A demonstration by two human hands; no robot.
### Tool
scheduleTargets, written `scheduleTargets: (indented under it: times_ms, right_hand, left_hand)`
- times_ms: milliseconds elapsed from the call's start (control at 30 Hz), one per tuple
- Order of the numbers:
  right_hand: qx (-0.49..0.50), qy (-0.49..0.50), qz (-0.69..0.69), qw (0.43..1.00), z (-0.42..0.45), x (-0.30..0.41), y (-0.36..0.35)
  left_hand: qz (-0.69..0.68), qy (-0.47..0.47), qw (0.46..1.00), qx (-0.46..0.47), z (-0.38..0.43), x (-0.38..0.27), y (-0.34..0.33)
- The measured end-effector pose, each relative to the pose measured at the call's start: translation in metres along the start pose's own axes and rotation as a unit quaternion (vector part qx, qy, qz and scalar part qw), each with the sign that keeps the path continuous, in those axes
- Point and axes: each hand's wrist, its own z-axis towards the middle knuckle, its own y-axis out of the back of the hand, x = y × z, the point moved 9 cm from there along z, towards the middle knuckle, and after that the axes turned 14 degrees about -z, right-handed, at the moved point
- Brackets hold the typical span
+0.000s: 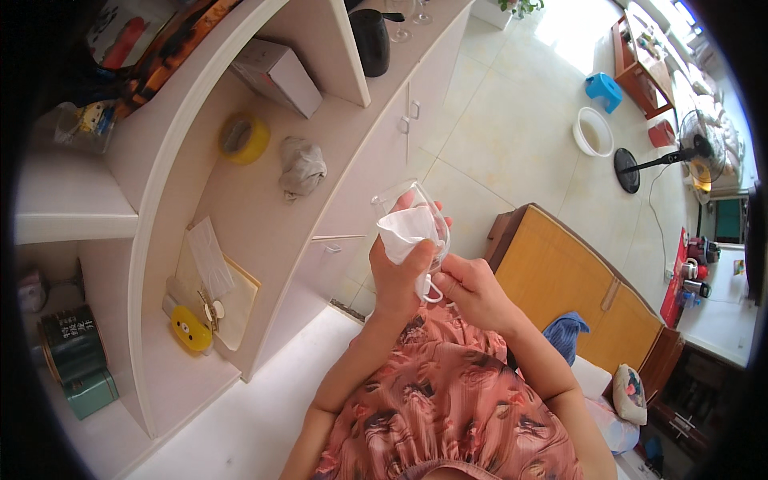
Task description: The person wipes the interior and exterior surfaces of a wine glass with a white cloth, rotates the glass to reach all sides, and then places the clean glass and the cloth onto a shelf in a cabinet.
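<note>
My left hand [396,273] is wrapped around a clear glass vessel [401,193] held tilted in front of my chest, with its thumb on a white cloth [408,228] that lies against the glass. Some of its fingers show through and past the glass. My right hand [474,291] pinches the lower end of the glass between thumb and fingers; the part gripped is mostly hidden. A white loop [432,291] hangs below the cloth, between my hands.
At left, the cabinet shelf holds a crumpled grey cloth [302,168], yellow tape roll [245,138], box [288,78] and yellow case [191,328]. A black jug [369,42] and stemmed glasses [401,24] stand further up. A wooden bench [570,282] is at right; a fan [627,171] stands beyond.
</note>
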Motion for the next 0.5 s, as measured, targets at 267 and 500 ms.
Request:
scheduleTargets:
  times_ms: [267, 500]
  right_hand:
    - [-0.061, -0.030, -0.039, 0.997, 0.000, -0.004, 0.010]
    - [-0.040, -0.008, -0.044, 0.998, -0.008, -0.002, 0.000]
  left_hand:
    - [0.032, -0.035, 0.997, -0.064, -0.003, -0.007, 0.012]
    - [0.037, -0.050, 0.997, 0.045, 0.000, -0.015, -0.012]
